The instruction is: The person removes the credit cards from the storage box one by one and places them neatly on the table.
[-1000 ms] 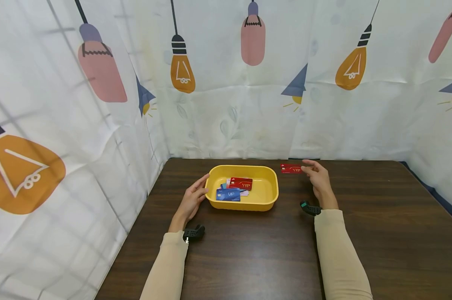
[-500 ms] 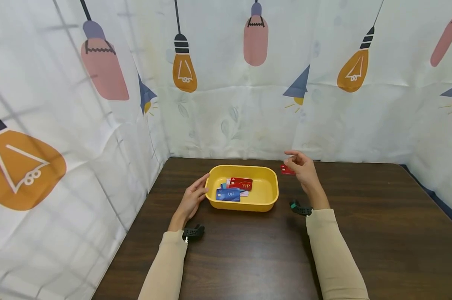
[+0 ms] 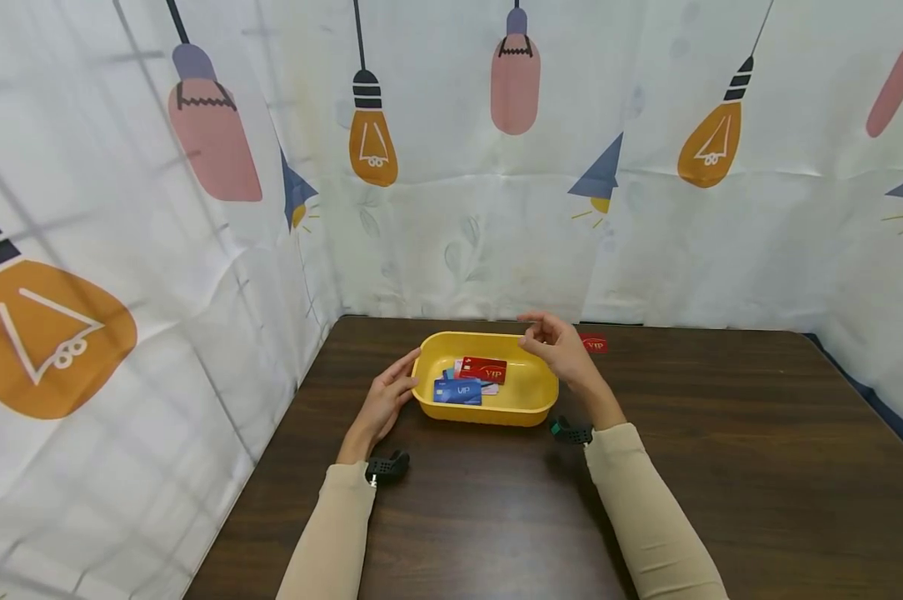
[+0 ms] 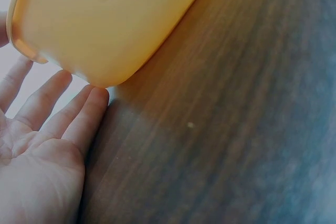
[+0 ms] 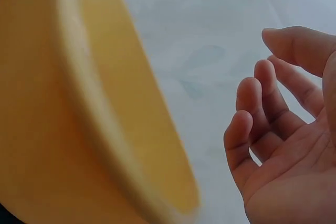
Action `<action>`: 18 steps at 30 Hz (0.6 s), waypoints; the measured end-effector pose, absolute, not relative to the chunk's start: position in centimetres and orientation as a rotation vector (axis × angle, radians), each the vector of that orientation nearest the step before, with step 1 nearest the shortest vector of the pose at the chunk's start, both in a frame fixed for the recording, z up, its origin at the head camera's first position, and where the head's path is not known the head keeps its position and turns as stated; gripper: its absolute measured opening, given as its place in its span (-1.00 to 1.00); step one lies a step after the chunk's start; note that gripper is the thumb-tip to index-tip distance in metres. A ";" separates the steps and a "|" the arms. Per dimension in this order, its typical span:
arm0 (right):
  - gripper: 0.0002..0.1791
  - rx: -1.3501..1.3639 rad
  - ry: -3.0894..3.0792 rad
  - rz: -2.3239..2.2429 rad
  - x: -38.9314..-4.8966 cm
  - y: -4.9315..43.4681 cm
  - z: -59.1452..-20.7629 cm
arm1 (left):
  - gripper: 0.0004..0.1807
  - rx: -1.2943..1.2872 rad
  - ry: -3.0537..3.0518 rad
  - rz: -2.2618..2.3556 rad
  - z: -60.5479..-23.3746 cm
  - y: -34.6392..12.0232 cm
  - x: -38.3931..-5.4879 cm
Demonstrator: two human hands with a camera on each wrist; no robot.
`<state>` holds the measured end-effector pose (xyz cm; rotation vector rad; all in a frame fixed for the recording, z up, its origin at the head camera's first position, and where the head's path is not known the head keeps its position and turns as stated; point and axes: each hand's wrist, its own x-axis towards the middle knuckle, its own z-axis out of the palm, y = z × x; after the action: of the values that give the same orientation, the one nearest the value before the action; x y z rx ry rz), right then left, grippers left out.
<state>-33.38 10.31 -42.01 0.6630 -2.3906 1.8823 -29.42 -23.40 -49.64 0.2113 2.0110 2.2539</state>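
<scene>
A yellow plastic tray stands on the dark wooden table. Inside it lie a red VIP card, a blue VIP card and other cards partly hidden beneath. My left hand touches the tray's left end, its fingers straight against the outer wall. Over the tray's back right part hovers my right hand; in the right wrist view its fingers are loosely bent, with nothing between them and the thumb. Behind that hand, another red VIP card lies on the table, partly covered from view.
A white curtain printed with lamps hangs behind the table and along its left side. The brown table extends to the right of my right arm and in front of the tray.
My right hand has moved left from beside the red card on the table to above the tray's right part. That card stays in place. My left hand has not moved.
</scene>
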 end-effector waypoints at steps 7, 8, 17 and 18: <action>-0.59 0.722 -2.483 1.829 -33.3 7.8 -43.3 | -0.39 0.224 1.987 2.269 -49.6 -23.4 -29.5; -0.58 0.726 -2.492 1.818 -33.3 7.5 -43.5 | -0.39 0.224 1.985 2.271 -49.6 -23.4 -29.5; -0.56 0.753 -2.519 1.837 -32.9 5.6 -44.5 | -0.38 0.225 1.980 2.274 -49.6 -23.4 -29.5; -0.56 0.760 -2.522 1.834 -32.9 5.4 -44.5 | -0.38 0.222 1.981 2.274 -49.6 -23.4 -29.5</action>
<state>-32.87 5.45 -44.52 0.7604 -2.5217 1.8344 -29.53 -23.41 -49.62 0.2216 1.9807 2.2735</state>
